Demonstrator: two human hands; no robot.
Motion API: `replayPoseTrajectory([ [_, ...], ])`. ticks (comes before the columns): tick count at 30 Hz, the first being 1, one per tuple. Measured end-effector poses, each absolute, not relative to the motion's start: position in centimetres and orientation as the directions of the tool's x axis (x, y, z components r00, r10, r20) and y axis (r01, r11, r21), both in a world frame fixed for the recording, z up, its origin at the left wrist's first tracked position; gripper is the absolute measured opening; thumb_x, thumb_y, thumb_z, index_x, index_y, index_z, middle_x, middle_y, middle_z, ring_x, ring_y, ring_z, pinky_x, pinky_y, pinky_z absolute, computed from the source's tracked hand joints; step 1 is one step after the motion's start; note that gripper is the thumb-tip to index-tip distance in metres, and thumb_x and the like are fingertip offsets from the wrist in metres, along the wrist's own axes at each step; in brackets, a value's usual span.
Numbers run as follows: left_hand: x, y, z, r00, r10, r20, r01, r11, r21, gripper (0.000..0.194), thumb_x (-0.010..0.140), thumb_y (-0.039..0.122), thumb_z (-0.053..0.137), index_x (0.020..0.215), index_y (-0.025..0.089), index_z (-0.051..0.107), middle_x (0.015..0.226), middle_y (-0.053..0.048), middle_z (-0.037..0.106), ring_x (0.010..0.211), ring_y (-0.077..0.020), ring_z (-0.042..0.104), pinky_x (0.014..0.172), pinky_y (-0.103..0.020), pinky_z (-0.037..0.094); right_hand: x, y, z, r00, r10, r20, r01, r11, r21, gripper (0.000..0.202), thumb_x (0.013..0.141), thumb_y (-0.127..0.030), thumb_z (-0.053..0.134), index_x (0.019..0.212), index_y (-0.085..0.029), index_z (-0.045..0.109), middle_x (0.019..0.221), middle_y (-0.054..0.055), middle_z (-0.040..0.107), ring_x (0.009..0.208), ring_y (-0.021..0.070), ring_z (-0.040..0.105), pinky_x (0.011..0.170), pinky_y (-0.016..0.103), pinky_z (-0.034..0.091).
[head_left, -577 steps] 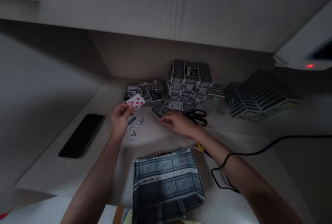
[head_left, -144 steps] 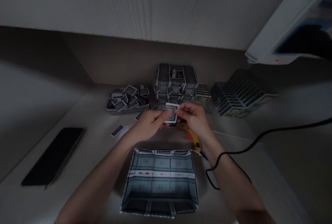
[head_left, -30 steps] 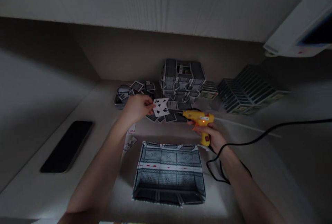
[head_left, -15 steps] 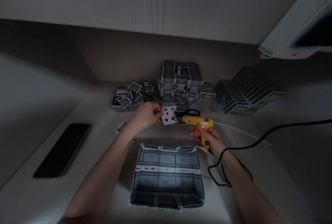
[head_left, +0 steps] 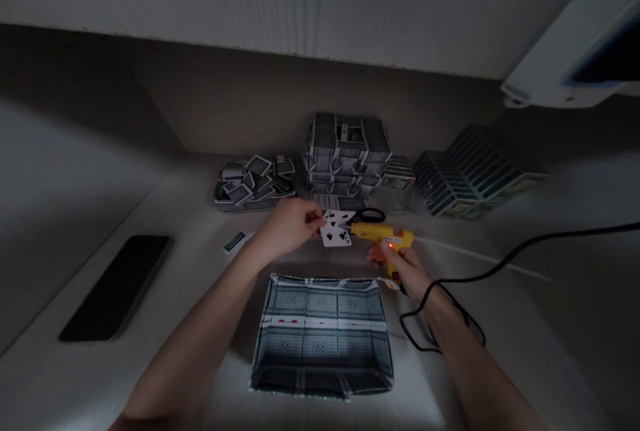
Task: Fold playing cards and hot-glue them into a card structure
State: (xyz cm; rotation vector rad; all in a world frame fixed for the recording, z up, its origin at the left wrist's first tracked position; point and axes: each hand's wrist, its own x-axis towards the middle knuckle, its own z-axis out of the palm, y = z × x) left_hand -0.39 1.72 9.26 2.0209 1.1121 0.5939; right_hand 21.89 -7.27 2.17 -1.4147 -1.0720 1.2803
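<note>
A spade playing card (head_left: 336, 230) is pinched at its left edge by my left hand (head_left: 299, 223). My right hand (head_left: 406, 268) is wrapped round a yellow glue gun (head_left: 383, 233) with a lit red light. The gun's nozzle points left and is at the card's right edge; whether they touch I cannot tell. Below both hands stands an open box (head_left: 323, 334) made of playing cards, patterned backs showing inside. Black-handled scissors (head_left: 370, 215) lie just behind the gun.
A black phone (head_left: 116, 288) lies at left. Behind are a tray of folded cards (head_left: 256, 184), a stacked card structure (head_left: 347, 151) and ribbed card pieces (head_left: 475, 174). A black cable (head_left: 520, 254) crosses at right, and loose cards (head_left: 237, 242) lie left of my hand.
My left hand has moved slightly right with the card, bringing it to the nozzle. The card has turned a little. My right hand has barely moved.
</note>
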Motion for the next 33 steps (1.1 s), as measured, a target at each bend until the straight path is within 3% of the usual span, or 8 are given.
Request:
replayPoseTrajectory([
  [10, -0.1, 1.8, 8.6, 0.530, 0.848, 0.020, 0.532, -0.351, 0.770, 0.015, 0.075, 0.031, 0.054, 0.069, 0.018, 0.060, 0.057, -0.001, 0.066, 0.057, -0.0161, 0.064, 0.053, -0.023, 0.046, 22.1, -6.8, 1.7, 0.143, 0.980, -0.142, 0.106, -0.158, -0.982, 0.045, 0.066, -0.066, 0.053, 0.054, -0.022, 0.057, 0.057, 0.004, 0.057, 0.057, 0.0176, 0.052, 0.060, 0.033, 0.043],
  [20, 0.1, 1.6, 9.0, 0.524, 0.851, -0.029, 0.531, -0.300, 0.792, 0.014, 0.076, 0.028, 0.053, 0.071, 0.016, 0.059, 0.059, -0.001, 0.066, 0.056, -0.0150, 0.064, 0.052, -0.022, 0.046, 21.8, -6.9, 2.6, 0.131, 0.988, -0.082, 0.214, -0.109, -0.971, 0.052, 0.068, -0.067, 0.047, 0.052, -0.018, 0.054, 0.056, 0.003, 0.055, 0.061, 0.0145, 0.051, 0.064, 0.028, 0.040],
  [33, 0.1, 1.3, 9.8, 0.507, 0.861, -0.035, 0.523, -0.275, 0.807, 0.011, 0.075, 0.025, 0.054, 0.071, 0.016, 0.059, 0.058, 0.000, 0.065, 0.056, -0.0143, 0.063, 0.053, -0.022, 0.047, 22.2, -7.0, 1.7, 0.153, 0.985, -0.083, 0.184, -0.111, -0.977, 0.049, 0.071, -0.062, 0.048, 0.048, -0.018, 0.049, 0.051, 0.000, 0.048, 0.055, 0.0117, 0.047, 0.059, 0.025, 0.037],
])
